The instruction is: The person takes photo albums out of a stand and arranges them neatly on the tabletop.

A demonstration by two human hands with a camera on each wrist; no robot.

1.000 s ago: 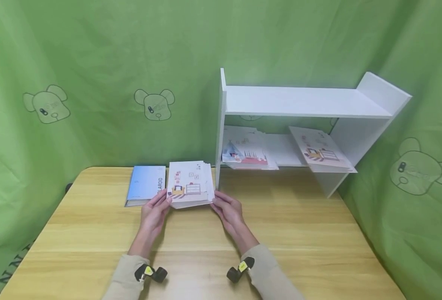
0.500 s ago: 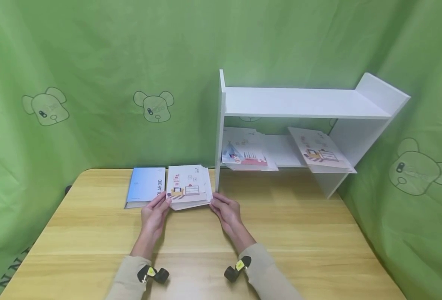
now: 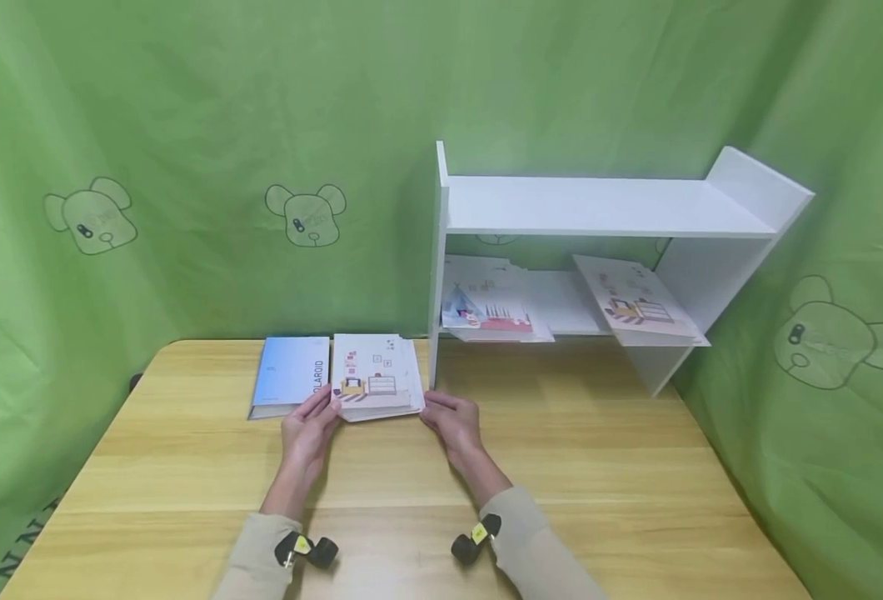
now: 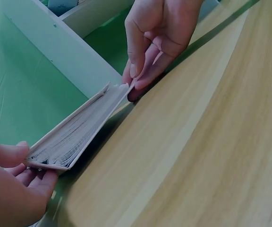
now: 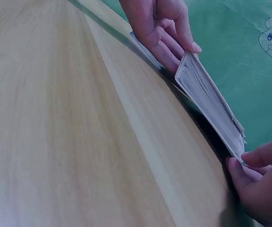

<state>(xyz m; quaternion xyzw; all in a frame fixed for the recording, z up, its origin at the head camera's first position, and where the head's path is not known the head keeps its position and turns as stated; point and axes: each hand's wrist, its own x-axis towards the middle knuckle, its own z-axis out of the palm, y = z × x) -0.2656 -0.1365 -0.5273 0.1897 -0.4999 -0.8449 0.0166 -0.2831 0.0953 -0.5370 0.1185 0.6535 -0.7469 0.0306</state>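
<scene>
A white photo album [image 3: 372, 379] with a printed room drawing is held just over the back of the table, its thick pages showing in both wrist views. My left hand [image 3: 308, 433] grips its lower left corner, thumb on the cover and fingers beneath. At the lower right corner my right hand [image 3: 454, 425] pinches what looks like the bottom cover, clearest in the left wrist view. Close by on the left lies a blue-and-white album [image 3: 289, 373] marked with large letters, partly covered by my left fingers.
A white two-level shelf [image 3: 606, 207] stands at the back right. Its lower level bears a stack of illustrated albums [image 3: 486, 300] on the left and another album [image 3: 640, 302] leaning on the right. A green curtain [image 3: 187, 100] hangs behind the wooden table [image 3: 599, 450].
The white album has come down slightly and a little nearer to me, with both hands still on it. The blue album and the shelf's contents stay put.
</scene>
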